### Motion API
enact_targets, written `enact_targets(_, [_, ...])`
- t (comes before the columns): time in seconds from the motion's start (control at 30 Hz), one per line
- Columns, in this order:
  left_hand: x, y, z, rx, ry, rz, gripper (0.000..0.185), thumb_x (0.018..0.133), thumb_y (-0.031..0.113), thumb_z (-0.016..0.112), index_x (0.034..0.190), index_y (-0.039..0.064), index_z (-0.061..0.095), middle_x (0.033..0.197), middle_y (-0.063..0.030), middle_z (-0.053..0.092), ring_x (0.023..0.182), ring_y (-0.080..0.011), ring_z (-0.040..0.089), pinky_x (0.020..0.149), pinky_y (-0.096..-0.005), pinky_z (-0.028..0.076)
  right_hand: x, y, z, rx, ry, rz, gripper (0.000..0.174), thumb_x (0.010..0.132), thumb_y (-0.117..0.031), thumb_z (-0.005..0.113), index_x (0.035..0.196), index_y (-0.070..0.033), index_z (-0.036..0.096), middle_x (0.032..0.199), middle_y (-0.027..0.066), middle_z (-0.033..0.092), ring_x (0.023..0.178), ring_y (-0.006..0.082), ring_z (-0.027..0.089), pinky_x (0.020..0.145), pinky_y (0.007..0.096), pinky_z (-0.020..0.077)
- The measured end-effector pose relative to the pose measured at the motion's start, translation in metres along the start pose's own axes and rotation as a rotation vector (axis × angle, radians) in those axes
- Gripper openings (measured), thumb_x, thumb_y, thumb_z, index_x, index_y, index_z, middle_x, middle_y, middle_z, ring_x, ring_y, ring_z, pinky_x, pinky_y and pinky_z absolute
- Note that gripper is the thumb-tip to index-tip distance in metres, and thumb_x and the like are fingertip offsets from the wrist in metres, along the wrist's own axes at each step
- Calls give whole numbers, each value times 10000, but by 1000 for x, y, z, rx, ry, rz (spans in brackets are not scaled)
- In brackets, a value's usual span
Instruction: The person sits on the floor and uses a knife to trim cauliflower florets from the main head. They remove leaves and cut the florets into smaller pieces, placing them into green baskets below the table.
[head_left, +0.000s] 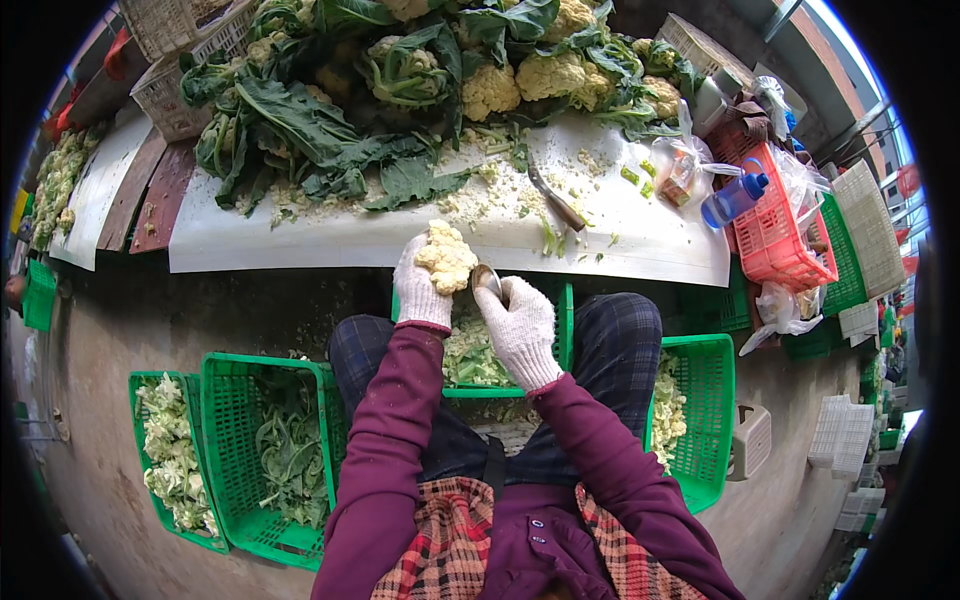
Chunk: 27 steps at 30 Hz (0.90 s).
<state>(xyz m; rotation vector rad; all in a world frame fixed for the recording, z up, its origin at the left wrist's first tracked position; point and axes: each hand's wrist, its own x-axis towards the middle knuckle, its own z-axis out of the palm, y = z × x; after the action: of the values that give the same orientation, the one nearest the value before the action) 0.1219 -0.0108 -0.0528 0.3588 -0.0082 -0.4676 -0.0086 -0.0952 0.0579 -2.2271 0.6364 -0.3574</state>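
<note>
My left hand (421, 289), in a white knitted glove, grips a trimmed cauliflower piece (448, 256) by its left side, just off the table's front edge. In my gloved right hand (523, 326) is a metal spoon-like tool (487, 280); its rounded end is at the lower right of the cauliflower, and whether they touch I cannot tell. Its handle is hidden in my fist. Between my knees, below both hands, stands a green plastic crate (564, 330) holding pale cauliflower trimmings (472, 356).
Leafy cauliflower heads (412, 71) are heaped at the back of the white-covered table (300, 244). A wooden-handled knife (555, 199) lies among crumbs. A blue bottle (735, 199) leans at a red basket (780, 225). Green crates (217, 450) flank my legs; a stool (750, 442) stands right.
</note>
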Motion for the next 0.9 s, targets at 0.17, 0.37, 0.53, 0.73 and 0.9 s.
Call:
enact_targets(0.17, [5,3,-27,4,-167,39,420,1049,248,370,1278,-49,560,1167,-207,662,1014,-342,690,918,-463,584,-5,-18,-1,37,18,-149,330,932,-332,684,786,-40,642,743,170,636,703,373,642,646,470,483])
enact_targets(0.37, [3,-6,-1,30,165,-4,383,1031,231,360,1153,-32,610,1067,-169,690,918,-322,704,818,-415,599,35,2,-1,-92,51,-120,366,942,-364,659,793,-30,634,764,178,649,723,383,649,671,471,496])
enact_targets(0.53, [19,-6,-41,-25,166,70,382,1019,204,379,1159,-63,613,1091,-217,695,948,-366,700,865,-441,595,26,-23,5,-108,-76,-107,307,926,-338,661,848,-42,652,810,179,658,801,382,669,727,483,515])
enact_targets(0.73, [10,-15,-11,-32,252,79,302,1020,154,425,1121,-44,630,1067,-214,700,914,-348,711,845,-456,610,43,4,7,-121,23,-61,317,932,-338,657,833,-37,653,824,190,663,813,382,673,733,483,510])
enact_targets(0.9, [14,-8,-23,-36,224,92,298,1007,151,444,1121,-51,631,1074,-228,698,919,-366,708,850,-482,607,35,-6,5,-69,-25,14,327,931,-354,665,820,-46,669,790,182,662,776,386,669,708,479,513])
